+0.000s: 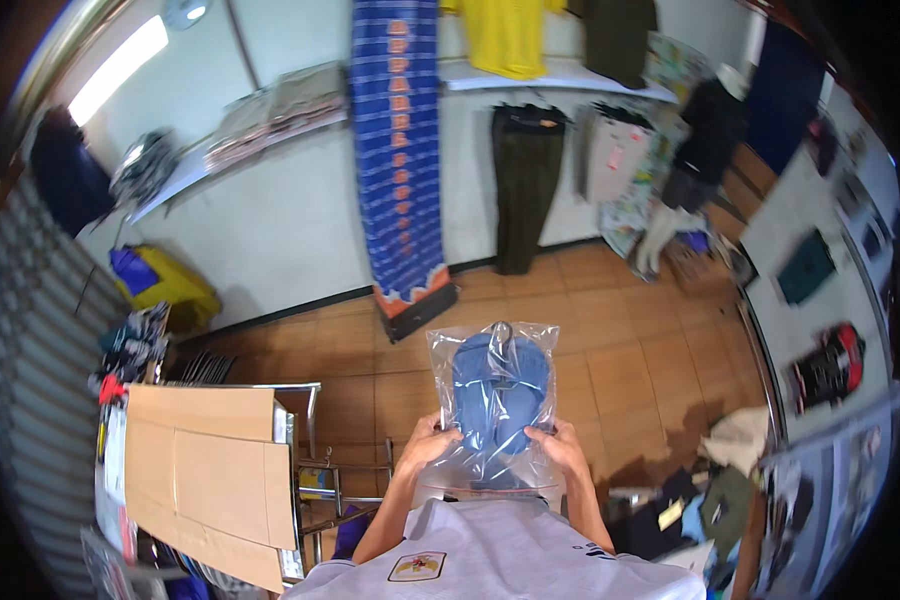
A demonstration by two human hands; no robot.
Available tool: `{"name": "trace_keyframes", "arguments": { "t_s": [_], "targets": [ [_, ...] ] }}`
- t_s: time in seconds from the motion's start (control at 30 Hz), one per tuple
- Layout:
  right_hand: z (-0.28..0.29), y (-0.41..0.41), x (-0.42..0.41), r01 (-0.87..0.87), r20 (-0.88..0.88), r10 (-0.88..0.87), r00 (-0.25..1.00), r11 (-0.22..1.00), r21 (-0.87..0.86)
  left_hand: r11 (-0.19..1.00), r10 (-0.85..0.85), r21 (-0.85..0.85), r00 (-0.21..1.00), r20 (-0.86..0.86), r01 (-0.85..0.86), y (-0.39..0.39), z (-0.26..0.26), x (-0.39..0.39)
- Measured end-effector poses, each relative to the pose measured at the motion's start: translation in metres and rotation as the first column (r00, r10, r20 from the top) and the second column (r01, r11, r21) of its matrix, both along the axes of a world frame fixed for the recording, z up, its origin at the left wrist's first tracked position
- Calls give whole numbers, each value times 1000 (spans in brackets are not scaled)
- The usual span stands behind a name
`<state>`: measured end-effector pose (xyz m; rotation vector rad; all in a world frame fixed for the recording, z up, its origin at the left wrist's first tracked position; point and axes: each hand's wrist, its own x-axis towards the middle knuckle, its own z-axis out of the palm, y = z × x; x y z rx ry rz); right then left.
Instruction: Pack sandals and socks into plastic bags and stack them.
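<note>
A pair of blue slippers [501, 394] lies inside a clear plastic bag [487, 469], held up in front of my chest. A small black hook shows at the bag's top edge. My left hand [429, 444] grips the bag's left side, its thumb near the lower end of one slipper. On the opposite side my right hand [559, 444] grips the bag in the same way. The bag's lower part reaches down to my white shirt.
Flattened cardboard [217, 465] covers a surface at the left, beside a metal rack [337, 491]. Folded clothes [667, 510] are piled at the lower right. A tall blue banner [397, 165] stands by the far wall, near hanging trousers [526, 187]. A dressed mannequin [701, 142] stands farther right.
</note>
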<state>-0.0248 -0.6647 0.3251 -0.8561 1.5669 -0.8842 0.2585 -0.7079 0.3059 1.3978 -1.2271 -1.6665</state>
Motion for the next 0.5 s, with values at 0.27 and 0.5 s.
{"name": "trace_keyframes", "arguments": {
  "t_s": [0.27, 0.5],
  "targets": [
    [32, -213, 47, -479, -46, 477, 878, 871, -105, 909, 413, -44, 910, -40, -415, -88, 33, 38],
    [37, -336, 135, -679, 39, 705, 708, 695, -237, 737, 674, 5, 735, -72, -675, -134, 22, 83]
  ]
}}
